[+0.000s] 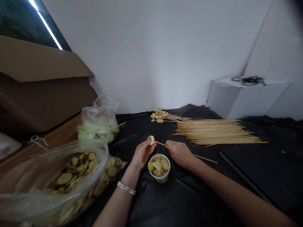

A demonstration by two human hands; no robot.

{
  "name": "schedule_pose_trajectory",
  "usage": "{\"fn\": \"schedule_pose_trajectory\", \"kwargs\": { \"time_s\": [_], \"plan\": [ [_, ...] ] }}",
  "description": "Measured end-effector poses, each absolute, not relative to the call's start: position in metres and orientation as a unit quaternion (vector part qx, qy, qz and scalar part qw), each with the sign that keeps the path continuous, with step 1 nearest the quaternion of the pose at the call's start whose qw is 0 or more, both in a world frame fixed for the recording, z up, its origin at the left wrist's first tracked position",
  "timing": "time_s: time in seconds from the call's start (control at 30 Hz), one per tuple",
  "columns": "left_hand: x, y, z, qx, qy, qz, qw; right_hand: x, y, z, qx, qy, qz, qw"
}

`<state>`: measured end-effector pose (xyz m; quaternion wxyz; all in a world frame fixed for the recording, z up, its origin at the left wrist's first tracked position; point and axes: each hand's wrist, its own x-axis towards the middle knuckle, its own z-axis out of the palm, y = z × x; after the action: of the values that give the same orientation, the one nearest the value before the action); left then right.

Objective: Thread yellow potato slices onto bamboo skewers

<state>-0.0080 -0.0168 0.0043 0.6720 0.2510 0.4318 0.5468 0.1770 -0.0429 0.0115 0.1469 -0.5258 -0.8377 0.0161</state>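
Note:
My left hand (141,154) pinches a pale potato slice (151,140) between thumb and fingers. Wrapped round a thin wooden skewer (205,158), my right hand (181,153) is closed, and the rear of the stick sticks out behind it. The skewer's front end reaches the slice, and a bit of a tip seems to show on the far side. Just below both hands stands a white paper cup (162,180) filled with potato slices (158,165). Beyond them, several skewers with slices on their ends (159,115) lie beside a wide pile of bare skewers (213,130).
At left a big open plastic bag (99,148) holds many potato slices, with a bag of pale green vegetable pieces (99,126) behind it. A cardboard box (44,94) stands far left. Black sheeting (189,201) covers the work surface; a white box (248,97) sits back right.

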Motion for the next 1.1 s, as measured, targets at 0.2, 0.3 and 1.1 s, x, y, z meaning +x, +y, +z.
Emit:
{"fn": "schedule_pose_trajectory", "kwargs": {
  "time_s": [0.2,0.3,1.1],
  "plan": [
    [-0.0078,-0.0172,0.0047,0.254,0.434,0.535,0.679,0.1758,-0.0422,0.0071,-0.523,-0.836,0.001,0.165],
    [-0.0072,-0.0183,0.0061,0.254,0.437,0.527,0.683,0.1756,-0.0414,0.0059,-0.523,-0.831,0.038,0.186],
    [-0.0135,-0.0108,0.0012,0.155,0.444,0.586,0.660,0.1782,-0.0428,0.0124,-0.530,-0.833,0.036,0.154]
  ]
}}
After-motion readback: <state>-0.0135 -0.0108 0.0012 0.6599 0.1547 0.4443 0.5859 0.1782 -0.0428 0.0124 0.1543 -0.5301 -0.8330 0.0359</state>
